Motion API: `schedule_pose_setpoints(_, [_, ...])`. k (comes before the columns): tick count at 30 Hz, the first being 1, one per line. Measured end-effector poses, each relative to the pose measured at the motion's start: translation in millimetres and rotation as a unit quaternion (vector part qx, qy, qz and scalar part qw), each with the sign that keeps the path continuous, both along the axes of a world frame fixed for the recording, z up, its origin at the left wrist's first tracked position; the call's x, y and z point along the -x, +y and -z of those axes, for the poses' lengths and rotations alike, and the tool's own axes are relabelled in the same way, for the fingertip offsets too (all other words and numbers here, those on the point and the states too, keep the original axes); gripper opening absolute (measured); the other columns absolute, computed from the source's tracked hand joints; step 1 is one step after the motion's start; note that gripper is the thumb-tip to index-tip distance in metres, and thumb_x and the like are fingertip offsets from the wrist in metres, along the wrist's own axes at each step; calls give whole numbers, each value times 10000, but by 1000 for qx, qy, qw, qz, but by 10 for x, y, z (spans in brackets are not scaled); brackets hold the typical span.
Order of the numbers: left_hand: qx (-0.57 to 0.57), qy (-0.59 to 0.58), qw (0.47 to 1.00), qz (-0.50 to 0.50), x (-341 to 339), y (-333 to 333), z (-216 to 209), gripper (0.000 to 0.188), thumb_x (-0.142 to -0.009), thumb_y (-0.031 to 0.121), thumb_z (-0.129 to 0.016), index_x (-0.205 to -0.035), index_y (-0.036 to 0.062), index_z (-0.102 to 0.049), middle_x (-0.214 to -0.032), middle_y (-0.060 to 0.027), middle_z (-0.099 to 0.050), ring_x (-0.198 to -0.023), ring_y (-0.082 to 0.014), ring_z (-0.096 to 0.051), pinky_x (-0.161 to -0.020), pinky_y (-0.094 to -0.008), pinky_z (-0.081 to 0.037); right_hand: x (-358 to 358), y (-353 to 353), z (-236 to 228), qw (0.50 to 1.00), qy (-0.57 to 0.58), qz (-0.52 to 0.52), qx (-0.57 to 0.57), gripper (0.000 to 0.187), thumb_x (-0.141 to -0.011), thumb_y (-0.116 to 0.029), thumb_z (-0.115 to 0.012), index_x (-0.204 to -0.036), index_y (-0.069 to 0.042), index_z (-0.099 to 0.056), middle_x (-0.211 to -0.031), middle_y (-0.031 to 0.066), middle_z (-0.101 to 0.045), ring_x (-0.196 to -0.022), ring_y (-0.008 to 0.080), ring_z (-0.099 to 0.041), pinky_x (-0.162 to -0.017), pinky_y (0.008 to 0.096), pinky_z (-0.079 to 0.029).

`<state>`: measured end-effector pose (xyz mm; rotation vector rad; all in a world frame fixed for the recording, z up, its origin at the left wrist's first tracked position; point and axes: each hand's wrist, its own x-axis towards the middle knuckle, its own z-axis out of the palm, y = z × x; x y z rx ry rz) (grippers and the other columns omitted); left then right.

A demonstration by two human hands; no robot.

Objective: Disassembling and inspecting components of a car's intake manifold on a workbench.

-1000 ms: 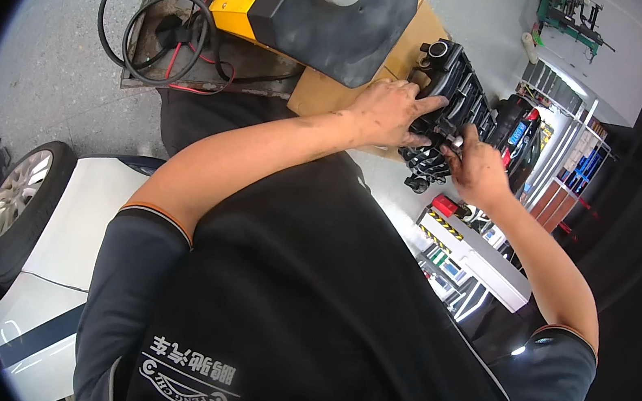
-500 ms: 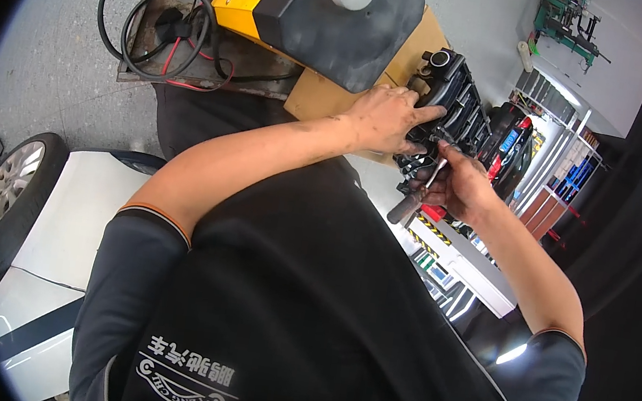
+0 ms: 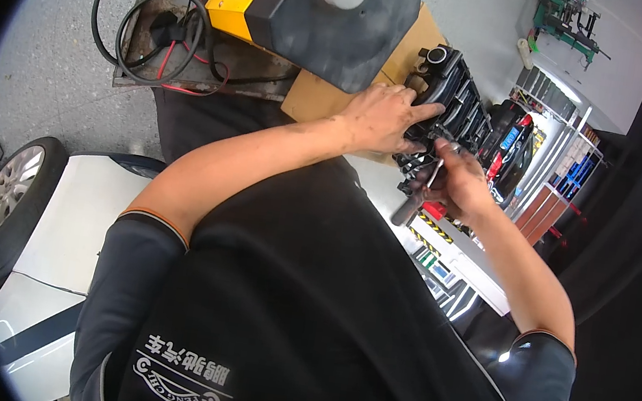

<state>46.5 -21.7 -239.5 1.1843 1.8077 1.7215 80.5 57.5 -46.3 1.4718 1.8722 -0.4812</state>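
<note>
A black plastic car part (image 3: 460,97) with ribs and a round port at its far end stands in front of me. My left hand (image 3: 384,119) lies over its left side, index finger stretched across it and thumb lower down, gripping it. At the near end of the part is my right hand (image 3: 464,186), with a screwdriver (image 3: 407,209) across its curled fingers. The dark handle points down and toward me; the thin metal shaft runs up toward the part. Right thumb and fingertips touch the part's near edge; what they pinch there, if anything, is hidden.
Brown cardboard (image 3: 315,99) lies under the part. A yellow and black machine (image 3: 338,22) with a silver knob stands beyond my left hand. Looped cables (image 3: 125,29) lie on a worn metal tray (image 3: 250,92). A white car panel (image 3: 67,222) and wheel (image 3: 17,191) are at left.
My right hand has shifted slightly, and the screwdriver's handle has swung a little to the right and nearer. The left hand keeps its place on the part.
</note>
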Motion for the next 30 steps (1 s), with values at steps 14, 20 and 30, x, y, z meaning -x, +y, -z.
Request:
schedule_pose_setpoints(14, [11, -13, 999, 39, 32, 3, -29, 700, -783, 480, -750, -1406, 266, -511, -1044, -162, -613, -1002, -330, -638, -895, -435, -508, 38, -26, -68, 982, 62, 172, 52, 479, -970, -409, -622, -1207, -20, -475, -911, 94, -656, -721, 198, -697, -623, 361, -598])
schedule_pose_setpoints(20, [9, -12, 1000, 8, -11, -12, -8, 706, -762, 483, -763, -1395, 274, -528, -990, -136, -608, -952, -324, -639, -846, -436, -517, 109, 171, -101, 711, -122, -689, -70, 241, -923, -211, -608, -1032, -29, -493, -876, 205, -658, -770, 391, -658, -691, 476, -549])
schedule_pose_setpoints(30, [-7, -7, 1000, -14, -54, -11, 12, 703, -755, 476, -771, -1385, 266, -541, -997, -129, -598, -949, -316, -628, -854, -437, -503, -93, 203, -59, 935, -70, -348, -14, 442, -982, -391, -580, -1124, 18, -489, -797, 137, -655, -691, 309, -680, -637, 401, -539])
